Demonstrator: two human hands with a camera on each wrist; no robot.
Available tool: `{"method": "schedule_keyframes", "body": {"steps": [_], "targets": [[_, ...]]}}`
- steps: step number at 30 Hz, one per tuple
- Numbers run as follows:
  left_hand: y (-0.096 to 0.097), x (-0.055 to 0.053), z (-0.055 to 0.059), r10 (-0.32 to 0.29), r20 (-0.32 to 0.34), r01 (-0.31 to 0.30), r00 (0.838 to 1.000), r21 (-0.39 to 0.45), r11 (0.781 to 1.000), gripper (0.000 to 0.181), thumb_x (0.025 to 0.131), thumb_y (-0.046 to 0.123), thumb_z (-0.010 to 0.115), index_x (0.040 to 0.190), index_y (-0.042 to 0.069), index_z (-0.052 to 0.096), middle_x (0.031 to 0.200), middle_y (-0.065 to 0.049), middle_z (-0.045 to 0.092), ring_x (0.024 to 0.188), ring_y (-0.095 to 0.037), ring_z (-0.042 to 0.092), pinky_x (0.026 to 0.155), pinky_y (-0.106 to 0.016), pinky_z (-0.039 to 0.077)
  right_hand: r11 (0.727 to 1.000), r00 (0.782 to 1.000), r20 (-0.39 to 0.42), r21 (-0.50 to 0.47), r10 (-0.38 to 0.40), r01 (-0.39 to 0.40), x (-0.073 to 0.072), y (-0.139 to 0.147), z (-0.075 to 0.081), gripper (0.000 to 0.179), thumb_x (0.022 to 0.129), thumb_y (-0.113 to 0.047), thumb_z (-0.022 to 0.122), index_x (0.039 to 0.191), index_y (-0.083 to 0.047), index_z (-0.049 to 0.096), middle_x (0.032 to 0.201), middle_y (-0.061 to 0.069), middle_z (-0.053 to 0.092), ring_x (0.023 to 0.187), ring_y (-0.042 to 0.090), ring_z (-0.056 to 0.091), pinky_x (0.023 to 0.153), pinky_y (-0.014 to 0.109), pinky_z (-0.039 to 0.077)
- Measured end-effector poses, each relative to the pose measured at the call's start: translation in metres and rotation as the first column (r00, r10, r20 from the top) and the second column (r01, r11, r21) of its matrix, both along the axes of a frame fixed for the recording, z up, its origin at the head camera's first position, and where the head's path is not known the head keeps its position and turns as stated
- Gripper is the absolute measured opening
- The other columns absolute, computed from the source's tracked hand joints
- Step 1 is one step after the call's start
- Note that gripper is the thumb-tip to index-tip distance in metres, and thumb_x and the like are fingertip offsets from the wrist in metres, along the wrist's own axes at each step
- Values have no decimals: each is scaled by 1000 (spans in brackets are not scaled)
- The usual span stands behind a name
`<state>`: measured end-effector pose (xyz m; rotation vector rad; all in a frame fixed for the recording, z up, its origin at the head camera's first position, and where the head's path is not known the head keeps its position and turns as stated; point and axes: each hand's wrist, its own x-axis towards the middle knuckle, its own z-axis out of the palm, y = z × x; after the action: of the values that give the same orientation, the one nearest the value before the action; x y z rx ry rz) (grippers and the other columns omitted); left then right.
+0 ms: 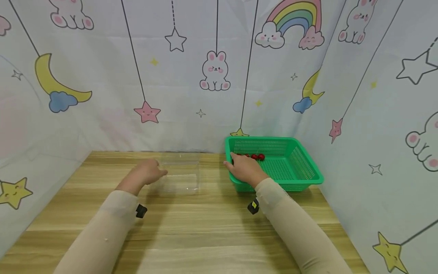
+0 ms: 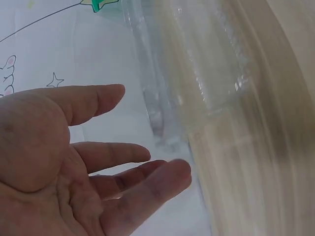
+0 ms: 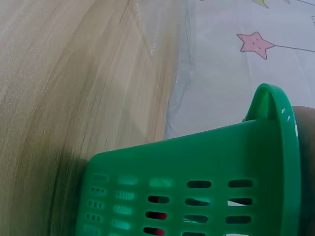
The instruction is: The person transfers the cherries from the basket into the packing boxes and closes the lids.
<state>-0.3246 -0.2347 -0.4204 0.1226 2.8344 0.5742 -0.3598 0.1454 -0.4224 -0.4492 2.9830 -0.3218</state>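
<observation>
A person's right hand point(image 1: 244, 168) reaches over the left end of a green plastic basket point(image 1: 291, 187) on a wooden table point(image 1: 212, 239). Red cherries point(image 1: 261, 156) lie inside in a short left-to-right row, just beyond and to the right of this hand, which is much nearer them than the other. Its fingertips are hidden, so what its grip holds cannot be told. The left hand point(image 1: 147, 171), fingers spread and holding nothing, is at the left side of a clear plastic container point(image 1: 181, 187).

text: none legible | labels, brands: none legible | numbers, signs: none legible
</observation>
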Motion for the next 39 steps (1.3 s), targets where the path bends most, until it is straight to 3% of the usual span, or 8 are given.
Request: {"method": "schedule_keyframes", "body": {"steps": [3,7,15,22,27,32,35,39], "targets": [[-4,0,5,-22,-13,22,1000,-32,999,84,115,50,63,163,-16,46,169,-42,45,154,-61,50,124,-74,46,1000,1000,14,1,2,-2,1,1,4,81,119,-66,43,178,-10,38,169,15,61,111,36,82,102,58,65],[-11,-1,8,-104,-31,103,994,-28,994,103,105,62,77,172,-8,39,178,-41,30,163,-65,31,128,-79,36,1000,999,37,13,9,-9,5,10,16,79,118,-65,46,176,-11,42,169,15,61,114,36,81,101,57,65],[-16,-5,1,-217,-15,217,976,-19,976,127,82,57,101,178,6,35,185,-30,27,166,-62,29,127,-82,36,1000,993,115,5,26,-27,1,39,60,59,118,-49,58,165,-13,60,163,14,66,130,34,75,118,61,57],[-13,-13,-5,-251,12,251,968,-51,967,130,80,64,100,178,7,36,186,-26,27,168,-59,30,128,-81,35,999,981,191,28,25,-31,-34,67,96,54,119,-39,57,159,-4,64,167,22,60,145,43,66,123,63,52],[-9,-15,-8,-263,27,264,964,-64,962,129,81,62,100,177,6,37,185,-28,28,169,-58,29,129,-79,35,999,971,235,7,38,-41,-57,78,97,47,118,-34,59,149,-1,72,150,22,72,113,36,77,109,55,62],[-5,-14,-2,-238,40,240,970,-58,969,127,80,58,102,177,6,37,185,-29,28,169,-58,30,131,-78,34,1000,962,274,-6,5,-4,-76,89,86,50,118,-35,59,156,-3,67,170,25,56,151,47,60,117,64,58],[-2,-13,2,-217,48,220,975,-74,973,125,81,56,102,176,6,39,185,-29,28,168,-57,31,130,-78,35,999,956,292,-21,-29,37,-85,97,79,50,118,-36,59,156,-5,69,175,25,50,156,49,55,114,66,59],[2,-13,4,-201,63,206,978,-94,974,122,82,54,103,176,6,41,185,-28,29,167,-57,34,130,-77,37,999,967,253,-17,-32,38,-95,110,65,39,116,-31,62,132,-1,82,150,27,71,125,42,73,91,53,67]]}}
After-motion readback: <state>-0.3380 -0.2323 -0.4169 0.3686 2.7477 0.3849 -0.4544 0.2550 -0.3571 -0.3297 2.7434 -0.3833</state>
